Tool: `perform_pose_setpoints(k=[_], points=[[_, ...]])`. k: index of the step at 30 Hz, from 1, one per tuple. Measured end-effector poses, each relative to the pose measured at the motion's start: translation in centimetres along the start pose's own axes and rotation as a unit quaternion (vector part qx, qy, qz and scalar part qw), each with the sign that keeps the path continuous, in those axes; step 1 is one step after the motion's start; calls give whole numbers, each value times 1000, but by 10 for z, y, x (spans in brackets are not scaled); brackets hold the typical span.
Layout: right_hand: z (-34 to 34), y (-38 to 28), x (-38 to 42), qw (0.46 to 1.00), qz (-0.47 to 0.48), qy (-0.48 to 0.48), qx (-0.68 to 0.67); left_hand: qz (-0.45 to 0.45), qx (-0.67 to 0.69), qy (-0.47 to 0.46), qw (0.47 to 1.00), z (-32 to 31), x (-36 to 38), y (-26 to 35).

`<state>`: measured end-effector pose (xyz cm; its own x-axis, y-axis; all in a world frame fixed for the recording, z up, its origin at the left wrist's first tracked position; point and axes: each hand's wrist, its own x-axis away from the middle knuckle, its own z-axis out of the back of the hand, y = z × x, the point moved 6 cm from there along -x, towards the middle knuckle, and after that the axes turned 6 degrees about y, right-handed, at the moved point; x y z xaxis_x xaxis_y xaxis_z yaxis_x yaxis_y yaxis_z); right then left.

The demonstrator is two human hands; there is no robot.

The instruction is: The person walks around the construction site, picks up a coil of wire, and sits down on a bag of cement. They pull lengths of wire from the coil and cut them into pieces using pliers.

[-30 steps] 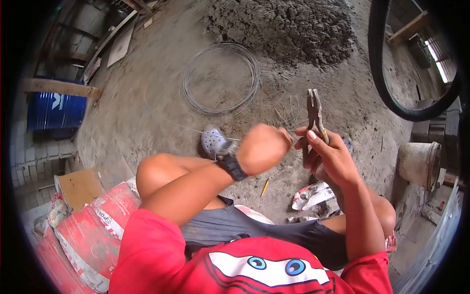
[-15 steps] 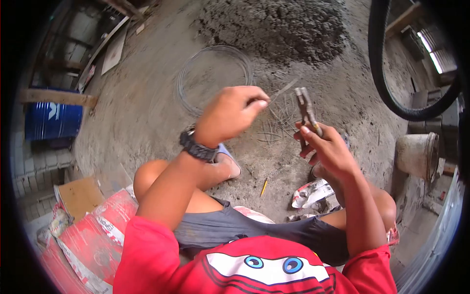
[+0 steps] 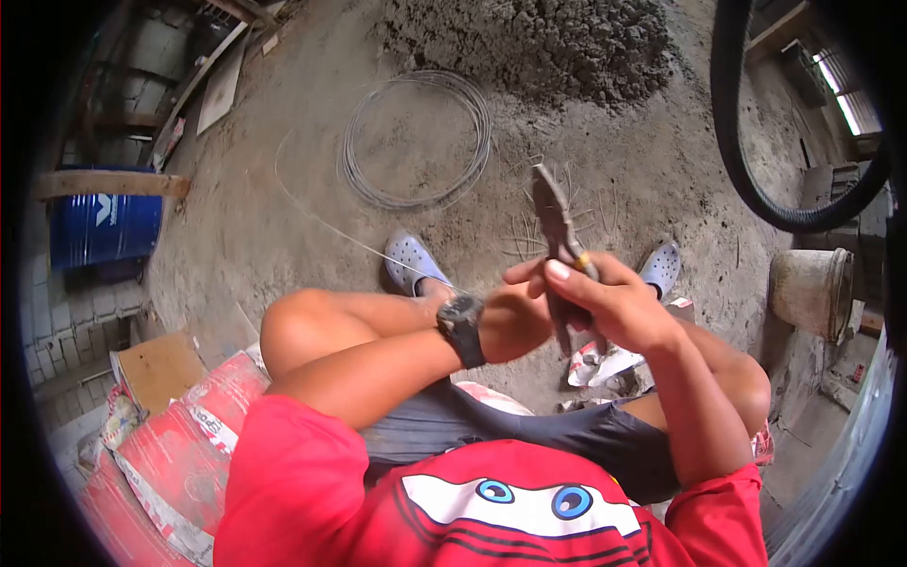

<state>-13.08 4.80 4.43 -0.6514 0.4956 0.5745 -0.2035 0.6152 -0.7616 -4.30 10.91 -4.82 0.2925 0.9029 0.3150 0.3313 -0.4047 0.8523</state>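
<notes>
A person in a red shirt is sitting low on a dusty concrete floor (image 3: 283,217), knees up, working with tie wire. The right hand (image 3: 614,307) is gripping a pair of pliers (image 3: 557,231) by the handles, fingers curled shut around them, the nose pointing up and away from the body. How the nose stands, open or closed, I cannot tell from here. The left hand (image 3: 515,317), a dark watch (image 3: 461,326) on its wrist, is tucked against the right hand and appears to be pinching a thin wire (image 3: 378,248). That strand is running taut from the hands across the floor to a flat wire coil (image 3: 416,140) lying beyond the feet, near a heap of grey sand (image 3: 539,47).

Short cut wire pieces (image 3: 553,217) are lying scattered on the floor just past the pliers. Two pale blue clogs (image 3: 411,260) are on the feet. A red cement bag (image 3: 179,435) is lying at the person's left, a blue drum (image 3: 104,227) further off, and a grey bucket (image 3: 811,293) on the right.

To work this well, in my judgement, the left hand should be holding the strand straight and tight, feeding it square into the cutting part near the pivot, with fingertips kept clear of the nose. A firm squeeze, with the free end pointing away from the face, would keep the cut clean.
</notes>
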Motion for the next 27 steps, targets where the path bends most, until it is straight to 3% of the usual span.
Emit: perform_pose_setpoints(k=[1, 2, 4, 5, 6, 7, 8, 9, 12, 13, 15, 16, 17, 19, 25, 27], points=[[-7, 11, -6, 1000, 3, -17, 4, -20, -180, -26, 983, -8, 8, 5], [-12, 24, -10, 999, -23, -31, 34, -15, -175, -26, 984, -8, 11, 0], [-16, 47, -19, 991, -61, -52, 105, -17, -330, -66, 941, -13, 16, -13], [-19, 46, -19, 991, -65, -51, 103, -15, -328, -67, 942, -11, 19, -21], [-23, 44, -19, 986, -80, -62, 133, 67, -110, -58, 990, -8, 22, -32], [-27, 44, -18, 979, -94, -74, 164, 143, 113, -44, 982, -7, 26, -42], [-27, 48, -19, 977, -106, -84, 167, -56, -269, -40, 961, -8, 21, -21], [-28, 53, -21, 976, -107, -87, 168, -55, -269, -37, 961, -2, 19, -30], [-34, 65, -19, 983, -116, -90, 110, 113, -3, -110, 987, 16, 15, -89], [-35, 59, -17, 985, -93, -84, 122, 114, -3, -107, 988, 24, 15, -90], [-38, 50, -14, 985, -73, -81, 136, 210, 242, -122, 939, 29, 19, -74], [-38, 44, -13, 984, -60, -86, 146, 109, 370, -235, 892, 29, 17, -73], [-39, 40, -13, 982, -48, -91, 156, 105, 371, -232, 893, 28, 20, -60], [-37, 37, -12, 983, -40, -100, 152, 203, 365, -131, 899, 23, 26, -27], [-31, 32, -12, 990, -13, -105, 94, 222, 249, -190, 923, 24, 18, -31], [-30, 30, -12, 988, -16, -119, 94, 120, 420, -221, 872, 18, 22, 0]])
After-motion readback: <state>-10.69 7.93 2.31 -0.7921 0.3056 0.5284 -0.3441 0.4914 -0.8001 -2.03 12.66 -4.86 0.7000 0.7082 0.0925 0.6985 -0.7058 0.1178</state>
